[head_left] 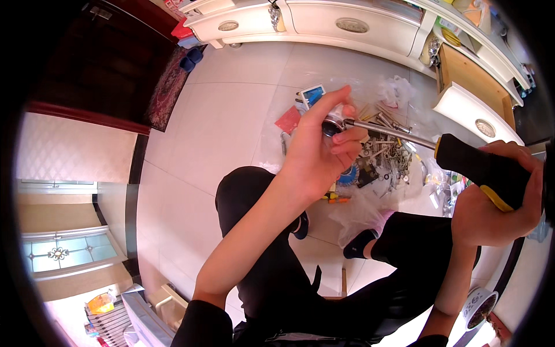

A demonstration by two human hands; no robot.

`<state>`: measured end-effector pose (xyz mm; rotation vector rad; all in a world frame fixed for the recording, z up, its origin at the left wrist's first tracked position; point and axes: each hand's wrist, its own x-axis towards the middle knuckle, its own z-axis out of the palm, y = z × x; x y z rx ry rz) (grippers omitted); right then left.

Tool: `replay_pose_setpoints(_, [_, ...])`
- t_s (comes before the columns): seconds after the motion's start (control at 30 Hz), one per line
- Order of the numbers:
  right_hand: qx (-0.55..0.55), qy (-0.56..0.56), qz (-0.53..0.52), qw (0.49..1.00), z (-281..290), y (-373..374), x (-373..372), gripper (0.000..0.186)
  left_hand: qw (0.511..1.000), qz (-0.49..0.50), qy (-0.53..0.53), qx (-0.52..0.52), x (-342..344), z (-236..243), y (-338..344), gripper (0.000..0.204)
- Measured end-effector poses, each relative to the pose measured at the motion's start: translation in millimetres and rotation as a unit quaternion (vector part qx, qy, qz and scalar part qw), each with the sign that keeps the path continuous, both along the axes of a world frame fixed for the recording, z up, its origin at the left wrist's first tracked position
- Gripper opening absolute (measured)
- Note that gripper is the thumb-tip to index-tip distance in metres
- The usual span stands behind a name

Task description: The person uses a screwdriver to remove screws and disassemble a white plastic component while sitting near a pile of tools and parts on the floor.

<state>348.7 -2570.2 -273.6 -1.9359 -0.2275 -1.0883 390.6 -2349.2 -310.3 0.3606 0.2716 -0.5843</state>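
Observation:
My left hand (312, 150) is raised in front of me, its fingers curled round a small round silver-and-black metal piece (333, 125). Part of that piece is hidden by the fingers, so its kind does not show. In my right hand (491, 217) is a screwdriver (471, 162) with a thick black-and-yellow handle and a long steel shaft. The shaft points left, and its tip meets or nearly meets the round piece. Below both hands, a heap of loose metal hardware (381, 144) lies on the floor.
A clear plastic bag (355, 222) lies near my feet, and a white crumpled bag (395, 91) beyond the heap. An open drawer (474, 113) juts from the white cabinet (324, 26). A red sheet (288, 120) and a blue-and-white box (313, 95) lie left of the heap.

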Motion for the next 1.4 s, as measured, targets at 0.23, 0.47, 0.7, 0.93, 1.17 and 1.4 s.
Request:
replay_pose_setpoints(0.23, [0.035,0.033,0.0,0.999,-4.9,-6.5,-2.9,0.035,0.997,-0.008,0.016,-0.078,-1.7,1.0,2.7,0.011])
replay_pose_setpoints(0.47, [0.122,0.047,0.059,0.99,-3.2,-2.5,-0.7,0.033,0.993,0.006,0.043,-0.109,-2.7,2.0,3.8,0.005])
replay_pose_setpoints(0.7, [0.135,0.029,0.038,0.99,1.6,-1.4,3.5,0.031,0.994,-0.003,0.035,-0.106,-1.0,3.1,0.3,0.004])
replay_pose_setpoints(0.93, [0.115,0.001,0.151,0.982,2.1,-4.7,0.3,0.031,0.995,-0.019,0.011,-0.093,-1.4,1.3,3.5,0.004])
replay_pose_setpoints(1.17, [0.118,0.03,0.043,0.992,3.2,11.7,3.6,0.033,0.98,-0.042,0.0,-0.194,-1.0,0.5,10.7,0.006])
replay_pose_setpoints(1.4, [0.145,0.032,0.052,0.988,3.0,8.5,2.7,0.03,0.992,-0.024,-0.044,-0.117,-2.5,5.2,16.9,0.006])
